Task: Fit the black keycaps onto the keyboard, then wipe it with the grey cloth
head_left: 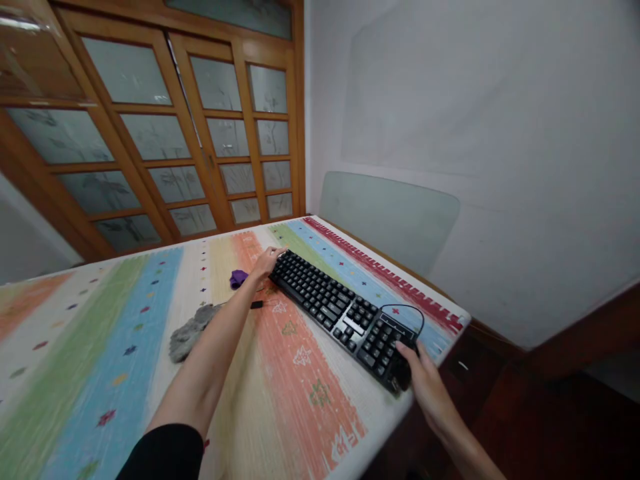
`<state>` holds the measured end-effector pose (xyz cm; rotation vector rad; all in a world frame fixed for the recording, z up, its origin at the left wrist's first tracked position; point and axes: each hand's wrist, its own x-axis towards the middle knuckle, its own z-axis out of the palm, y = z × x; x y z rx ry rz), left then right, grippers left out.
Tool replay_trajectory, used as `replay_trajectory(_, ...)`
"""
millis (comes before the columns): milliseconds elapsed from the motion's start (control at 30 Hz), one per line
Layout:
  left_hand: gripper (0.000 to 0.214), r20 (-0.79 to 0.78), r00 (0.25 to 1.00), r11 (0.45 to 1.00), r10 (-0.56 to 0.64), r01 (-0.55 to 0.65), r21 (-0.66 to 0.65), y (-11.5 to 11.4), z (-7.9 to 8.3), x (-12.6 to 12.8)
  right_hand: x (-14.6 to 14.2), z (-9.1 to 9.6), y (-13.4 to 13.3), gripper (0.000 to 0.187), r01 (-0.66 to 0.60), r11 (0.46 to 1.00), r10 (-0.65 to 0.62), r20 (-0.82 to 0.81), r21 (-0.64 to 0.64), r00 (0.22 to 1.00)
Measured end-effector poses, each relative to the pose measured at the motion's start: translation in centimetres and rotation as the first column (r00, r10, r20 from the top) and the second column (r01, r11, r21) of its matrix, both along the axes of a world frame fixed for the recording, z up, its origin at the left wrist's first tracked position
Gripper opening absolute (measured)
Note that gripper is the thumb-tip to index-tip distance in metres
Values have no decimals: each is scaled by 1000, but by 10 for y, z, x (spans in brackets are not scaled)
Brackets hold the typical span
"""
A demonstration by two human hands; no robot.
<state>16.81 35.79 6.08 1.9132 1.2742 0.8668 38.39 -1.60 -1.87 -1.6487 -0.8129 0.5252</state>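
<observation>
A black computer keyboard (325, 293) stretches diagonally across the striped tablecloth. Its number pad lies toward the near right corner of the table. My left hand (268, 262) is closed on the far left end, some fingers hidden by the hand itself. At the opposite end, my right hand (420, 373) grips the edge by the number pad, thumb on top and the other fingers mostly out of sight. A thin black cable (417, 308) loops up behind the number pad. Whether the keyboard rests fully on the table or is slightly raised, I cannot tell.
Left of my left forearm lies a crumpled grey cloth (190, 337). A purple bundle (239, 279) and a small black plug-like piece (257, 305) are near my left wrist. A frosted glass chair back (390, 213) stands beyond the table (150, 373), against a white wall.
</observation>
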Motion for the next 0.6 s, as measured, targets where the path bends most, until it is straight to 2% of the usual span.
replay_trajectory(100,43,-8,1000,1000,-6,6,19,9,-10,3,7,-3,5,53,102,991,-87,162,-87,983)
replay_trajectory(233,45,-18,1000,999,-16,17,32,18,-19,7,25,-4,17,51,129,979,-71,327,-159,942)
replay_trajectory(333,47,-30,999,999,-17,18,34,24,-24,11,35,-5,27,55,193,956,-80,436,-223,896)
replay_trajectory(600,60,-117,992,999,-35,36,10,34,-28,15,40,-11,38,68,318,897,-42,656,-308,753)
